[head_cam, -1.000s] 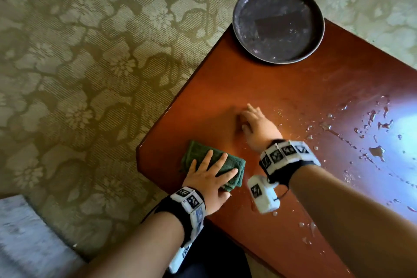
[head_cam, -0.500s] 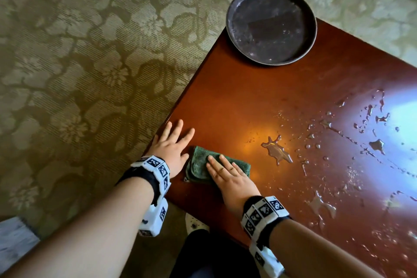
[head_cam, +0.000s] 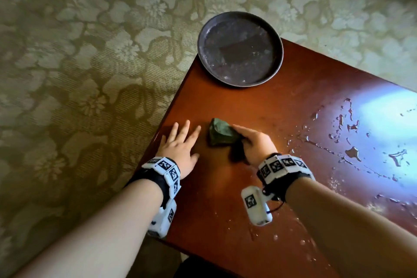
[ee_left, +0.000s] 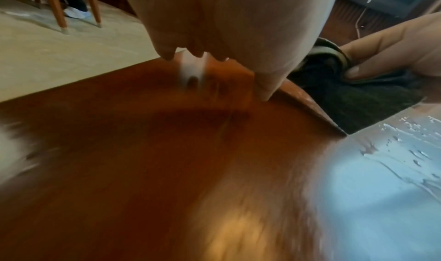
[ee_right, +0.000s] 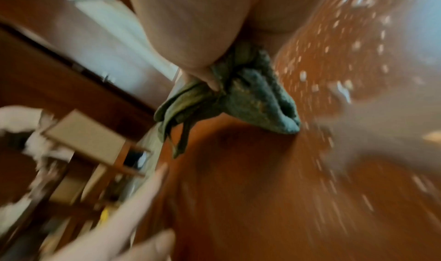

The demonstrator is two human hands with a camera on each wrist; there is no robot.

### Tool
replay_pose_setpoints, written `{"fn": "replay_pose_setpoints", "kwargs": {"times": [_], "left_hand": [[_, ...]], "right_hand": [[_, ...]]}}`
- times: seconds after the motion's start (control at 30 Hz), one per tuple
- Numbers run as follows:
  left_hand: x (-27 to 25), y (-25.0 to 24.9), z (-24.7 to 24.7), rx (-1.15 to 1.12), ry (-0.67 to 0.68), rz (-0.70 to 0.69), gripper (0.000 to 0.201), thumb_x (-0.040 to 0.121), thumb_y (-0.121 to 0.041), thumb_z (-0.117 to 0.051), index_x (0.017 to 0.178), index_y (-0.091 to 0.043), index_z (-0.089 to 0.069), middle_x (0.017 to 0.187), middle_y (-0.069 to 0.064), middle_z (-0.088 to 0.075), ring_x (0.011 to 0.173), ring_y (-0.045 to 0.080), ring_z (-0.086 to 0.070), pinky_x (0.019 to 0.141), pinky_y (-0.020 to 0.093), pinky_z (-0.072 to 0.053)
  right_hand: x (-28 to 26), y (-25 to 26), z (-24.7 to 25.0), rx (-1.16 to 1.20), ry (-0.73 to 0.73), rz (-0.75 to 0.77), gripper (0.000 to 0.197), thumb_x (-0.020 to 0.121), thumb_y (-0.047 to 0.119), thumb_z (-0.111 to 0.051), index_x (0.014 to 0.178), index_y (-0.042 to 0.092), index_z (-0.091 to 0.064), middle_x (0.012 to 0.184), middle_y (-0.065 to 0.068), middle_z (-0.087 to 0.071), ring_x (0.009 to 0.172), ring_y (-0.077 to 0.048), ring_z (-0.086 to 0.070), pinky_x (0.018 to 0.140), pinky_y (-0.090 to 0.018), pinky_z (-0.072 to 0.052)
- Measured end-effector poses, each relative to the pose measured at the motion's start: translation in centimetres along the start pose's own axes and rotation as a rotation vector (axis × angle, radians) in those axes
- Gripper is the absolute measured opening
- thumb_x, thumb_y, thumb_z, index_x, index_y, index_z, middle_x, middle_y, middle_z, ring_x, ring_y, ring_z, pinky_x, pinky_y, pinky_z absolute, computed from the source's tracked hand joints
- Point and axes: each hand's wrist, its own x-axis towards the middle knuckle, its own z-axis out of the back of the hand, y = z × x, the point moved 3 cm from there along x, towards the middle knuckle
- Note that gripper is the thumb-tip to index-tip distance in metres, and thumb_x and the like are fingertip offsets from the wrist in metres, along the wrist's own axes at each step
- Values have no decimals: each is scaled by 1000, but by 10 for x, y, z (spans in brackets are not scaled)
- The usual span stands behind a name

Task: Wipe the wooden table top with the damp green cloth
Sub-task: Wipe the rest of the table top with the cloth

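The green cloth [head_cam: 222,134] is bunched up near the left edge of the reddish wooden table top [head_cam: 282,106]. My right hand [head_cam: 252,142] grips it from the right, thumb and fingers curled round its folds; the right wrist view shows the cloth [ee_right: 250,99] hanging from the pinch and touching the wood. My left hand [head_cam: 180,144] lies flat on the table, fingers spread, a short way left of the cloth. In the left wrist view the cloth [ee_left: 353,99] and the other hand show at the right. Water drops and puddles [head_cam: 352,151] cover the table's right part.
A dark round metal tray [head_cam: 240,48] sits on the table's far corner, overhanging the edge. A floral-patterned carpet [head_cam: 90,63] surrounds the table on the left and beyond. Wooden chair legs [ee_left: 59,6] stand on the floor in the left wrist view.
The right hand, flat on the folded cloth half a second ago, now grips it bunched and partly lifted. The cloth passed from left hand to right. The left hand stays flat by the edge.
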Motion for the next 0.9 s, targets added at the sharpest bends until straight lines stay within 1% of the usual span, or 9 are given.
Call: {"fn": "replay_pose_setpoints", "kwargs": {"times": [0.13,0.23,0.3,0.37,0.43,0.53,0.63,0.73,0.9], "left_hand": [[42,-41,23,32,4,-59,74,100,-46,-42,154,-42,9,161,-8,24,149,22,20,119,51,-4],[72,-66,36,53,14,-83,73,101,-46,-41,154,-42,8,162,-8,23,149,22,19,119,52,-3],[92,-82,44,67,22,-91,72,101,-45,-41,154,-42,6,162,-9,21,149,22,19,119,54,-3],[108,-93,51,84,17,-87,72,100,-47,-42,154,-42,5,162,-9,20,149,22,18,119,56,-3],[118,-96,55,89,19,-65,74,98,-49,-45,154,-43,4,162,-9,20,149,22,18,118,58,-3],[126,-90,54,85,49,-44,76,97,-52,-48,154,-46,1,162,-10,20,149,23,18,118,59,-4],[125,-86,52,118,64,-62,78,96,-53,-49,153,-46,3,161,-9,23,149,25,20,118,60,-4],[124,-90,53,127,95,-53,81,95,-55,-50,153,-45,5,161,-8,26,148,26,22,117,60,-3],[121,-88,55,144,145,-68,89,91,-56,-56,153,-46,6,159,-8,29,147,26,24,118,60,-3]], "right_hand": [[40,-40,58,70,-171,-148,47,84,-5,-48,123,17,-60,116,-4,-64,106,-18,-59,90,-20,-42],[67,-72,105,92,-321,-237,44,85,-2,-48,122,17,-61,114,-9,-66,103,-21,-61,96,-31,-45],[82,-91,130,35,-391,-288,43,87,3,-47,126,19,-58,118,-9,-64,105,-23,-60,96,-30,-45],[95,-104,137,-125,-300,-331,48,89,6,-46,134,22,-49,132,-8,-54,117,-25,-53,98,-28,-39],[104,-109,129,-316,-104,-328,57,89,7,-46,143,23,-34,150,-5,-31,135,-26,-33,107,-30,-30],[111,-111,117,-324,-18,-302,67,92,14,-46,149,25,-13,157,-1,-5,143,-28,-3,115,-39,-16],[106,-109,101,-340,-52,-256,67,94,22,-45,149,25,-8,157,0,1,143,-30,5,115,-44,-8],[85,-101,74,-404,-29,-104,64,95,26,-43,148,29,-9,157,3,1,143,-28,7,115,-45,-6],[36,-96,44,-485,173,156,57,96,20,-39,147,34,-16,156,9,-6,143,-25,3,115,-45,-7]]}}
